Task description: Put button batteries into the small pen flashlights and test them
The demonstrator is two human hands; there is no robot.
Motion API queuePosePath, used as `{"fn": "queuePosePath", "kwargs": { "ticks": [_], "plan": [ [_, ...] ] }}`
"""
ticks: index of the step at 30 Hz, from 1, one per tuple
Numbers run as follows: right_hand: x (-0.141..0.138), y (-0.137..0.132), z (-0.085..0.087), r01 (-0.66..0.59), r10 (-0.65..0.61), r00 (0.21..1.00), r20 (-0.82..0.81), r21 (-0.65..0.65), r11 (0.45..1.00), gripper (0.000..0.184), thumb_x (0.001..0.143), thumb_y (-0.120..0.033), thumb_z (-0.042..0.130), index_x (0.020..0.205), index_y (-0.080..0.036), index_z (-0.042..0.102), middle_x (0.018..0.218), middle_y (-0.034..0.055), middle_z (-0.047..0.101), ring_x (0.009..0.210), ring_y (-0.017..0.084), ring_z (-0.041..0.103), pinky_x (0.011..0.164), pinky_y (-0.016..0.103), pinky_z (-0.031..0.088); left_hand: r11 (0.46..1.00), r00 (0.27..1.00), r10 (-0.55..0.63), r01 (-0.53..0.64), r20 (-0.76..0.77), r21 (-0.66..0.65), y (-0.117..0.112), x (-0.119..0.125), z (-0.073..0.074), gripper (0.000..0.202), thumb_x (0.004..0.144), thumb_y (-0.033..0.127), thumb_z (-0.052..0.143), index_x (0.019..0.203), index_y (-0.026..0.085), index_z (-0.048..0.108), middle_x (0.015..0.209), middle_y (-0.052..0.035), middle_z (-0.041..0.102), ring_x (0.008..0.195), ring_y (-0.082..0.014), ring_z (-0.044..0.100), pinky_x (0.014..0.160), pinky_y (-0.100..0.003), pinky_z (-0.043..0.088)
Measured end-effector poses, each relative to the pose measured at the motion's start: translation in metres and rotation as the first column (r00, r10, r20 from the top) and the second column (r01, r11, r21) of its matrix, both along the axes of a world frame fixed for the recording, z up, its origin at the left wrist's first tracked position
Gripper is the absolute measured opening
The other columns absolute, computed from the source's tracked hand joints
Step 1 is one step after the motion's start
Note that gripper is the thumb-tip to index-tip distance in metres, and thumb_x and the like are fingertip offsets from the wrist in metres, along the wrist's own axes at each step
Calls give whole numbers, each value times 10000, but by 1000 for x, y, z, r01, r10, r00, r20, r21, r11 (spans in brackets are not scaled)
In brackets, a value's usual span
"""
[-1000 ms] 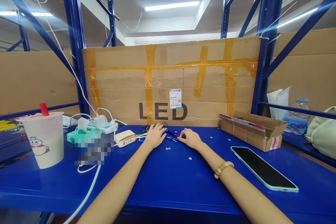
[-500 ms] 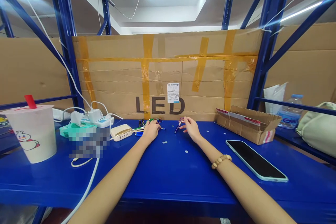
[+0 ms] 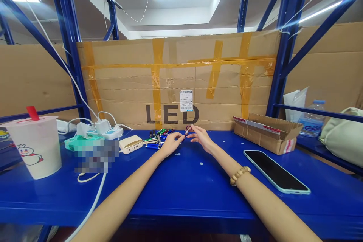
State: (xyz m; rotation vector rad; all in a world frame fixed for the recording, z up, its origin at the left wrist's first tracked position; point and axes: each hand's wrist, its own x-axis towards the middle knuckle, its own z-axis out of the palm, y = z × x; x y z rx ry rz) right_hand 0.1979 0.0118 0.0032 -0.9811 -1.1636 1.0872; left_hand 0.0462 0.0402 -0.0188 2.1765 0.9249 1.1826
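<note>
My two hands meet near the back of the blue table (image 3: 181, 193), a little above its surface. My right hand (image 3: 200, 137) pinches a small purple keychain-like item (image 3: 187, 130) by its ring end. My left hand (image 3: 171, 143) pinches the same item's lower end. Behind my left hand lies a small pile of similar coloured items (image 3: 159, 138), green, blue and dark. A bead bracelet (image 3: 239, 174) is on my right wrist.
A phone (image 3: 275, 172) lies face up to the right, with an open cardboard box (image 3: 268, 133) behind it. At the left stand a drink cup (image 3: 35, 146), a tissue pack (image 3: 82, 143), a power strip (image 3: 106, 130) and a power bank (image 3: 131, 144). A taped cardboard sheet marked LED (image 3: 176, 83) backs the table.
My right hand lifted the purple item off the table. My left hand left the pile and came across to grip its other end.
</note>
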Motion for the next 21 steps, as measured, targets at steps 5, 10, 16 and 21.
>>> {"fn": "queuePosePath", "kwargs": {
  "ticks": [5, 10, 16, 21],
  "plan": [
    [7, 1, -8, 58, -55, 997, 52, -47, 997, 200, 850, -287, 473, 862, -139, 607, 834, 64, 640, 539, 63, 568, 427, 149, 461, 970, 947, 78, 0, 312, -243, 1, -3, 3, 331, 740, 416, 524, 881, 123, 588, 662, -16, 599, 516, -90, 523, 556, -230, 407],
    [0, 0, -14, 21, -16, 994, 105, -44, 999, 180, 822, -281, 518, 826, -147, 638, 701, 26, 617, 488, 47, 511, 419, 139, 429, 963, 946, 68, 20, 317, -268, -4, -3, 5, 378, 657, 432, 622, 869, 119, 620, 596, 10, 546, 461, -59, 445, 454, -195, 315],
    [0, -2, -4, -91, 87, 991, 97, 34, 995, 214, 787, -305, 559, 900, -158, 667, 667, 10, 616, 486, 34, 477, 440, 132, 411, 908, 958, -155, 235, 242, -347, -9, -3, 8, 419, 731, 543, 481, 742, 133, 564, 423, 68, 359, 361, -42, 308, 381, -183, 219],
    [3, -2, -2, -139, 124, 973, 195, 66, 988, 299, 700, -287, 645, 972, -165, 663, 785, 40, 667, 544, 51, 514, 450, 143, 426, 852, 940, -87, 241, 329, -465, -8, -6, 13, 318, 767, 482, 437, 677, 176, 434, 414, 89, 280, 329, -46, 272, 351, -172, 176]
  ]
}}
